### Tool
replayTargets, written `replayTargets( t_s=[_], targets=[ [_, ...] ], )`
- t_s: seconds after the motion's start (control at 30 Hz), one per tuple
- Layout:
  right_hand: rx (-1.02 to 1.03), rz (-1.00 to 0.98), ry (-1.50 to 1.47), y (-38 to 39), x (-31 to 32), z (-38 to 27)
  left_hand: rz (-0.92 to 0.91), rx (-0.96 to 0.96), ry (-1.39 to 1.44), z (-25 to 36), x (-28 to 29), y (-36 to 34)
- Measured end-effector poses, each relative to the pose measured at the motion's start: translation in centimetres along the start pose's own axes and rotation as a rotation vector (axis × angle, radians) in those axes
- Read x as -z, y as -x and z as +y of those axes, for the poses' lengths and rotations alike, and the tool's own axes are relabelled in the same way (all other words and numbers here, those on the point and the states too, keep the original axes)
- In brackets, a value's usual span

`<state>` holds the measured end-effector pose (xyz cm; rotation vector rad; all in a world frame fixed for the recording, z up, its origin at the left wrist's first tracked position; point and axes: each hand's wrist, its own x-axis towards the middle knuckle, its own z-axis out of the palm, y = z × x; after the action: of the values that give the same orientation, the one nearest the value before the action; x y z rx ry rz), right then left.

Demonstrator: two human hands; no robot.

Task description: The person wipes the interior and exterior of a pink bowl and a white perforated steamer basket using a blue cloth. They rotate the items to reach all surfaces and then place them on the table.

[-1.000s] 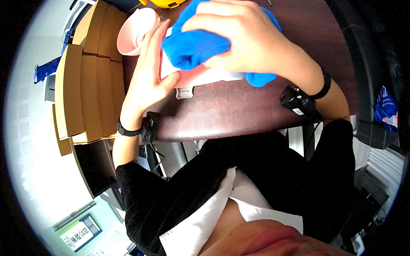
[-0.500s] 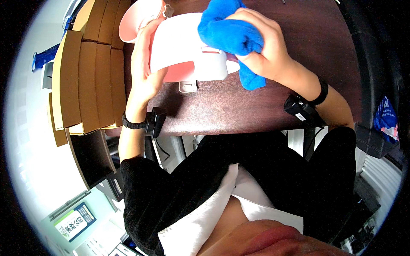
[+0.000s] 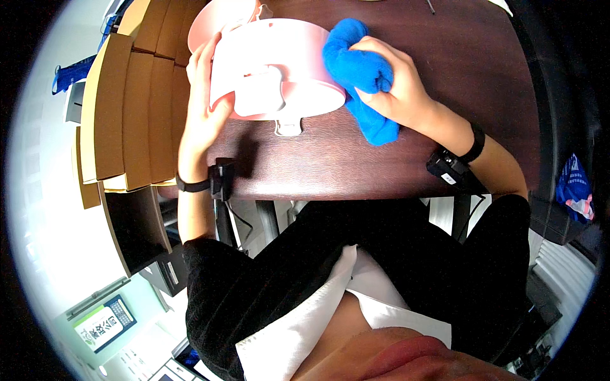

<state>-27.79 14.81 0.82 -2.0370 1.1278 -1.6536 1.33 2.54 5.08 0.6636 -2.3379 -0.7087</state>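
Observation:
A pale pink, rounded plastic container (image 3: 279, 51) with white clip latches (image 3: 262, 90) lies tipped on its side over the dark table. My left hand (image 3: 206, 89) grips its left side, the thumb at the lower edge and the fingers along the wall. My right hand (image 3: 400, 82) is closed round a bunched blue cloth (image 3: 362, 63), which meets the container's right edge. One end of the cloth hangs down beside it. Behind my left hand is another round pink piece (image 3: 219, 19), partly cut off by the upper edge. Another latch (image 3: 289, 127) sticks out under the container.
The dark brown tabletop (image 3: 356, 171) has its near edge just before my lap. Brown cardboard boxes (image 3: 136, 114) stand in rows along the left side. A thin dark stick-like thing (image 3: 431, 6) lies at the far side. A blue package (image 3: 575, 187) sits off to the right.
The container has turned, so its front latch now sits further left and its right rim shows. My right hand and the cloth have shifted right and slightly nearer. My left hand's hold has shifted a little left.

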Motion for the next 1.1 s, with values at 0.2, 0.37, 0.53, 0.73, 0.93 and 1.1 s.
replayTargets(
  t_s=[0.2,0.37,0.53,0.73,0.93,1.1],
  targets=[
    [0.097,-0.043,0.092,-3.5,-1.7,-2.2,-0.316,0.338,0.265,3.7,6.3,1.2],
    [0.086,-0.129,0.143,-5.4,-4.6,-3.4,0.129,0.416,0.423,6.2,4.7,1.2],
    [0.206,-0.053,0.139,-7.4,-7.4,-4.1,0.091,0.341,0.161,5.7,4.9,2.0],
    [0.348,-0.089,0.322,-9.6,-10.1,-7.1,0.127,0.348,0.415,1.5,5.6,4.4],
    [0.464,-0.147,0.376,-7.7,-10.3,-6.6,0.208,0.464,0.513,2.1,5.6,5.0],
    [0.337,-0.332,0.427,-4.2,-8.1,-4.4,0.270,0.453,0.508,1.3,5.5,5.6]
  ],
)
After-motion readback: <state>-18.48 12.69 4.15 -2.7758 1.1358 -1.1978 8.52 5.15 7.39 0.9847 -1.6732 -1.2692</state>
